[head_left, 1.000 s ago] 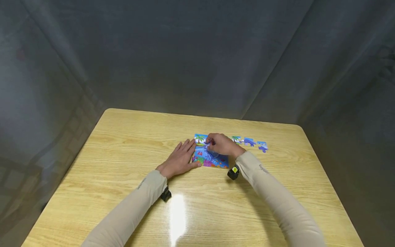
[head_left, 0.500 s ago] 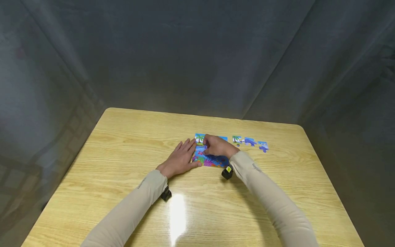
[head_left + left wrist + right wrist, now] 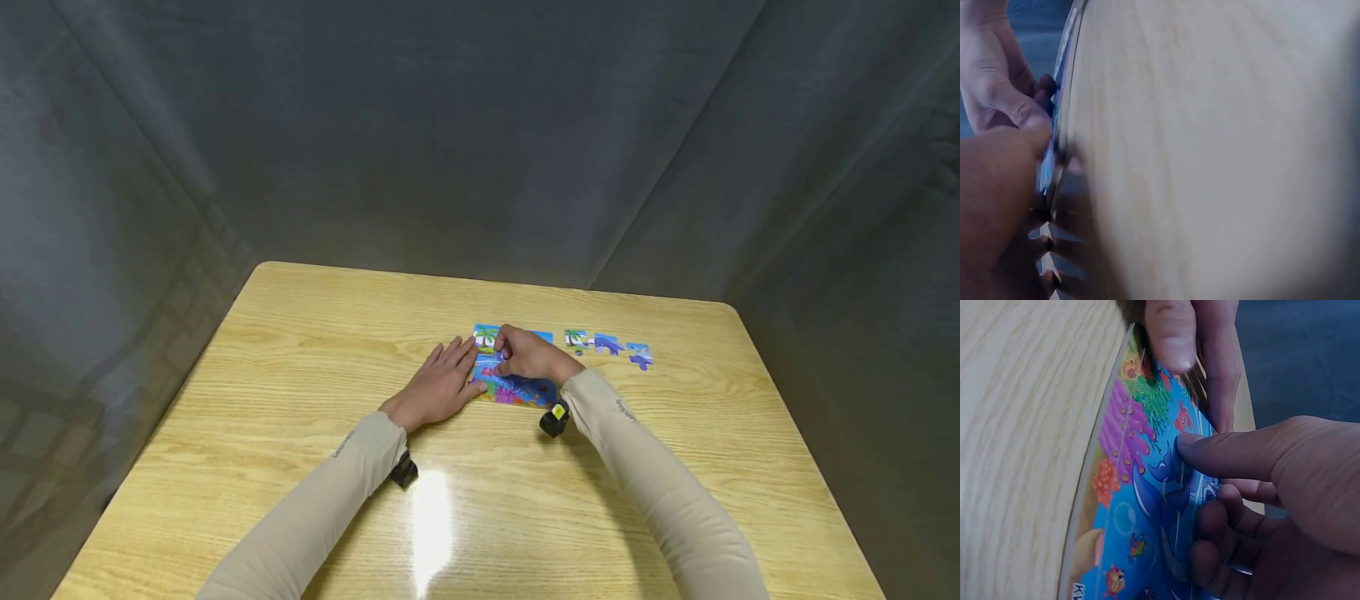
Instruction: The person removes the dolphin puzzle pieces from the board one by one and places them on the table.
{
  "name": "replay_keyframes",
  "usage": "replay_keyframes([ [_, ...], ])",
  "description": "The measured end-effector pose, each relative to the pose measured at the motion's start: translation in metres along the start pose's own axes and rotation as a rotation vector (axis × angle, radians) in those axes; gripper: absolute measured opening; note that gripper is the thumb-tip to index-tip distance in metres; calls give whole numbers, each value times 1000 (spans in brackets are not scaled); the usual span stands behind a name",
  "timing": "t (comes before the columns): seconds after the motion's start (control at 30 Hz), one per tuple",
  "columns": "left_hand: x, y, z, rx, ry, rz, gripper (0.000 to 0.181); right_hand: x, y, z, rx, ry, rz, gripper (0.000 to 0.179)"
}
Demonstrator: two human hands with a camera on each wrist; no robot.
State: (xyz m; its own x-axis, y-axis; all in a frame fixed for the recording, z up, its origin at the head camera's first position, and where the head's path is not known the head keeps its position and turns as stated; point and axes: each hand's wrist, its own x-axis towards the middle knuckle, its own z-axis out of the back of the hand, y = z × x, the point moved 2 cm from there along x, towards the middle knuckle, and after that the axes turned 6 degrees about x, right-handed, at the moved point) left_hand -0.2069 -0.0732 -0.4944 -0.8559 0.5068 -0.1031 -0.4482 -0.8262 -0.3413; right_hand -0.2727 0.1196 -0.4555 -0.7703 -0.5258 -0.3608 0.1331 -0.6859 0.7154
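A colourful sea-themed jigsaw puzzle [image 3: 510,395] lies on the table, with a palm tree, corals and a crab on it. My left hand [image 3: 438,387] lies flat along its left side, fingers straight, with the thumb over the near left corner. Over the puzzle's middle is my right hand [image 3: 534,354], thumb and curled fingers pinching a small blue puzzle piece [image 3: 1208,489] low at the surface. In the right wrist view the right thumb tip [image 3: 1190,447] sits beside the red crab, above a dolphin tail. The right hand hides much of the puzzle's upper part.
Right of the puzzle lie three loose pieces: a palm-tree piece [image 3: 576,338], a dolphin piece [image 3: 608,345] and a blue-and-purple piece [image 3: 640,356]. The wooden table [image 3: 315,333] has dark curtains [image 3: 450,150] behind and at both sides.
My right hand has moved slightly left and settled low over the puzzle, uncovering its upper right corner. The left hand has stayed in place, its thumb shifting slightly.
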Motion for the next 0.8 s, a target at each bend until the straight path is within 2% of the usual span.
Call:
replay_keyframes([
  [0.17,0,0,0,-52,-35,2,76,-2,-2,-2,4,-27,19,29],
  [0.37,0,-1,2,-53,-52,7,77,-3,-6,-2,2,-83,52,29],
  [0.6,1,2,-2,-59,-60,-3,78,-2,-12,-3,46,-156,105,13],
  [0.8,-1,0,1,-50,-61,-7,77,-7,-9,-2,123,-126,135,12],
])
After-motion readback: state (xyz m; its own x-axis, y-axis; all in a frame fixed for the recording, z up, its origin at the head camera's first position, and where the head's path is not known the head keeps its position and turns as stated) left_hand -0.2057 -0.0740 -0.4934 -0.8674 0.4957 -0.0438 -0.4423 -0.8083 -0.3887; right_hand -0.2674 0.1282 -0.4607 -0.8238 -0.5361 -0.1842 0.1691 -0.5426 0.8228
